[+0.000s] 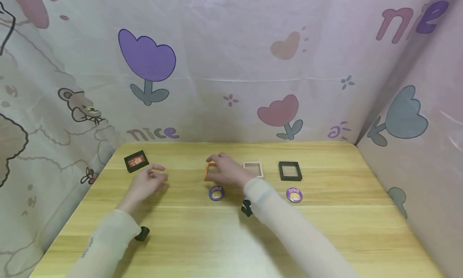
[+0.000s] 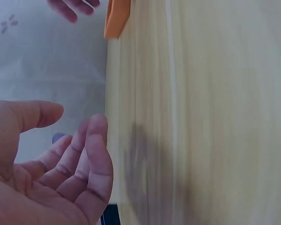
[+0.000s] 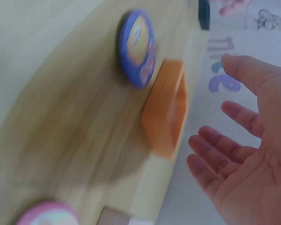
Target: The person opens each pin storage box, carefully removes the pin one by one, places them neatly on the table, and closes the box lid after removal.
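Observation:
My right hand [image 1: 231, 171] hovers over an orange square frame [image 3: 161, 105], partly covering it in the head view. The right wrist view shows its fingers spread and apart from the frame. My left hand [image 1: 146, 185] is raised above the table with loosely bent fingers, holding nothing. Nearest to it lies a black frame with a red picture [image 1: 136, 161], at the table's far left. A round purple badge [image 1: 216, 193] with a yellow figure lies just in front of the orange frame.
Right of the orange frame lie a pale pink frame [image 1: 262, 172] and a black frame [image 1: 290, 178]. Another purple badge [image 1: 294, 195] lies before the black one. A pink-rimmed badge [image 3: 49, 216] shows in the right wrist view. A printed curtain [image 1: 209, 109] hangs behind the wooden table [image 1: 202, 238].

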The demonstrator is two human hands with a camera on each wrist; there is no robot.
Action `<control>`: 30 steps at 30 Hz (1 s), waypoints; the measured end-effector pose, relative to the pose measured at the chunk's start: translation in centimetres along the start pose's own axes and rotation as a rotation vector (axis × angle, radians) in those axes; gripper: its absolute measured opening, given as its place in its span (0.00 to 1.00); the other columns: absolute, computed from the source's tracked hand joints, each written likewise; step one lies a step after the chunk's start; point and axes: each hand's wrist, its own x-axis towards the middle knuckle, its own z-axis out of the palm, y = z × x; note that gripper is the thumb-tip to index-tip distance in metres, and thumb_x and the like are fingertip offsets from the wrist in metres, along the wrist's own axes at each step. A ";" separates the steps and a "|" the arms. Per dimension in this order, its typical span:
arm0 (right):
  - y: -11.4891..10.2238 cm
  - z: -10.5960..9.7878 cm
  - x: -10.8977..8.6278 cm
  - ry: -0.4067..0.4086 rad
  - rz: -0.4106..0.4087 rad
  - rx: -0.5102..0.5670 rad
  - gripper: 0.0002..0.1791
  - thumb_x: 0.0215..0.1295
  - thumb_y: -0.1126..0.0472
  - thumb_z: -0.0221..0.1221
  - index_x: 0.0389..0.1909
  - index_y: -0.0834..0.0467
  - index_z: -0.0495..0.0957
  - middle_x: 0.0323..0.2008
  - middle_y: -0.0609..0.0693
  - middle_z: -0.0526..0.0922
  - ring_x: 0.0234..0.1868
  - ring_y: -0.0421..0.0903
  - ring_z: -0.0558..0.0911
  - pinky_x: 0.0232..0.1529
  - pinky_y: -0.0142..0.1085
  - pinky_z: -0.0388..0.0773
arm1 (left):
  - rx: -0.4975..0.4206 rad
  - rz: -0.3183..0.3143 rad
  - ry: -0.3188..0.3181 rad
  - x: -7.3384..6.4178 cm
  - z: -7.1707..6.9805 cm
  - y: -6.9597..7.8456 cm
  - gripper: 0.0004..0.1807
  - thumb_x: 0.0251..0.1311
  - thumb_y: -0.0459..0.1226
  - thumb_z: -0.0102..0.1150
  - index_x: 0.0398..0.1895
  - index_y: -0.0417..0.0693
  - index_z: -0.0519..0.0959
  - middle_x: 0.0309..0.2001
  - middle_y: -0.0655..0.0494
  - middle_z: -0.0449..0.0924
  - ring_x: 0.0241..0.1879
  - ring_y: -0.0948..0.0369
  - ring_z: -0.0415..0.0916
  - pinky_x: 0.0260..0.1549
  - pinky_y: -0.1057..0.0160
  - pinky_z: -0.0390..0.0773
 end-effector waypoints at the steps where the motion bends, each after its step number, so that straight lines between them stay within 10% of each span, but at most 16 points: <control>1: -0.4 0.2 0.0 0.000 -0.006 0.005 0.34 0.74 0.48 0.67 0.76 0.56 0.71 0.72 0.63 0.73 0.70 0.57 0.78 0.74 0.50 0.77 | 0.013 -0.006 0.014 0.1 -0.3 -0.1 0.29 0.79 0.43 0.59 0.73 0.35 0.67 0.55 0.33 0.85 0.44 0.50 0.91 0.38 0.58 0.92; 11: -4.1 3.0 -0.4 -0.060 -0.094 -0.045 0.33 0.76 0.45 0.65 0.76 0.50 0.70 0.69 0.57 0.77 0.58 0.46 0.83 0.63 0.40 0.85 | 0.196 -0.061 0.148 1.4 -2.3 -0.9 0.33 0.78 0.46 0.58 0.75 0.33 0.65 0.48 0.35 0.87 0.30 0.51 0.87 0.31 0.60 0.83; 19: -5.8 4.9 -0.8 -0.094 -0.153 -0.044 0.31 0.75 0.47 0.66 0.75 0.49 0.72 0.69 0.55 0.77 0.61 0.43 0.80 0.65 0.34 0.81 | 0.273 -0.220 0.252 2.7 -3.1 -1.9 0.44 0.74 0.51 0.58 0.80 0.32 0.55 0.69 0.23 0.72 0.64 0.30 0.73 0.63 0.34 0.76; 30: -6.8 6.2 -1.0 -0.117 -0.176 -0.050 0.31 0.75 0.47 0.67 0.74 0.49 0.72 0.67 0.55 0.79 0.54 0.39 0.80 0.57 0.28 0.81 | 0.304 -0.359 0.336 4.2 -4.1 -3.0 0.56 0.70 0.55 0.60 0.81 0.31 0.39 0.69 0.14 0.56 0.57 0.24 0.69 0.50 0.29 0.77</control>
